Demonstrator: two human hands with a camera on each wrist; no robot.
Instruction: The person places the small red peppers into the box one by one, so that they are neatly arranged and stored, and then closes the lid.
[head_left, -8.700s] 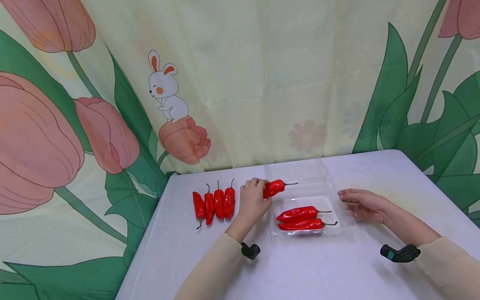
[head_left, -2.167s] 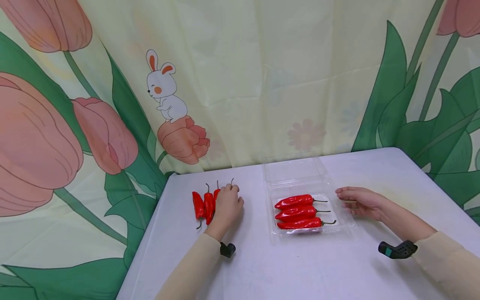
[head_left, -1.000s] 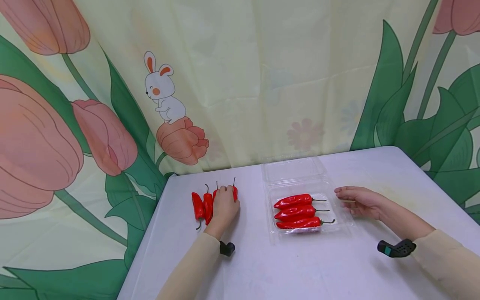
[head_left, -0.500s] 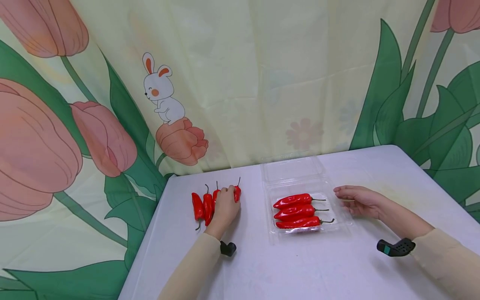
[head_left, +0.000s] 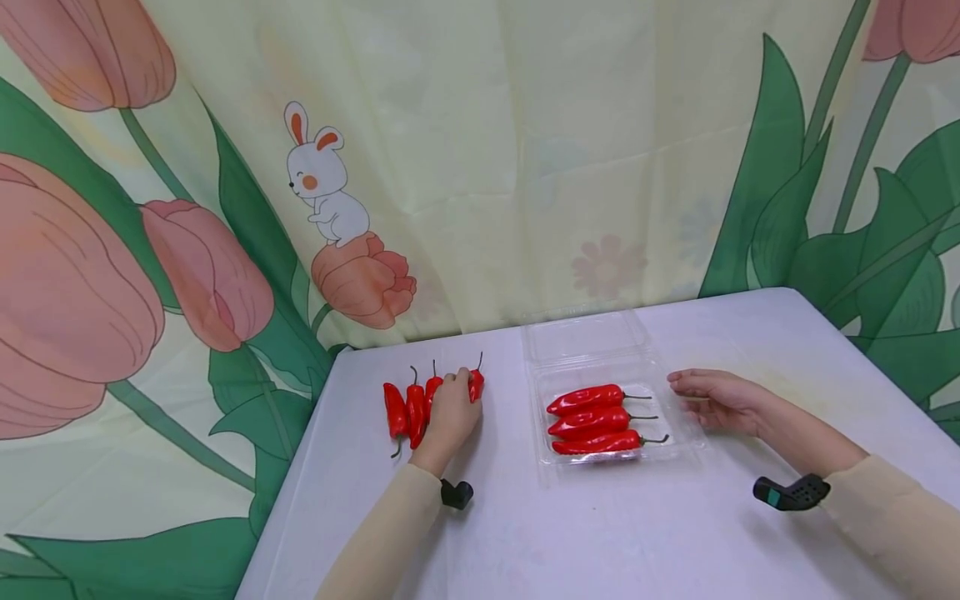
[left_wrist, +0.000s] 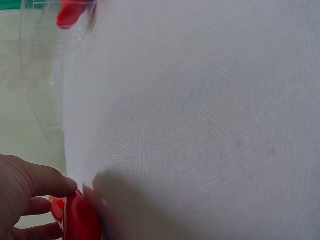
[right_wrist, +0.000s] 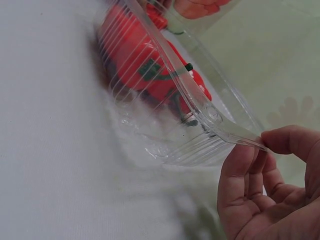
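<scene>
At the left of the table, my left hand point(head_left: 450, 412) holds a red chili pepper point(head_left: 477, 385), its body mostly covered by the hand and its stem pointing away. In the left wrist view, thumb and fingers close around that glossy pepper from either side. More red peppers point(head_left: 415, 410) lie in a row just left of the hand. A clear plastic clamshell box point(head_left: 542, 450) stands with its lid raised back, bearing three red peppers point(head_left: 592, 423) side by side, stems to the right. My right hand point(right_wrist: 280, 190) pinches the box's rim between thumb and fingers.
Behind the box its clear lid point(head_left: 587, 339) lies back near the table's far edge. A printed curtain point(head_left: 487, 167) hangs right behind the white table point(head_left: 570, 542). Black wrist cameras point(head_left: 456, 494) sit on both wrists.
The pepper that my left hand carried earlier now lies in the box. That hand went back to the row, and the rightmost pepper has shifted slightly right. My right hand has stayed.
</scene>
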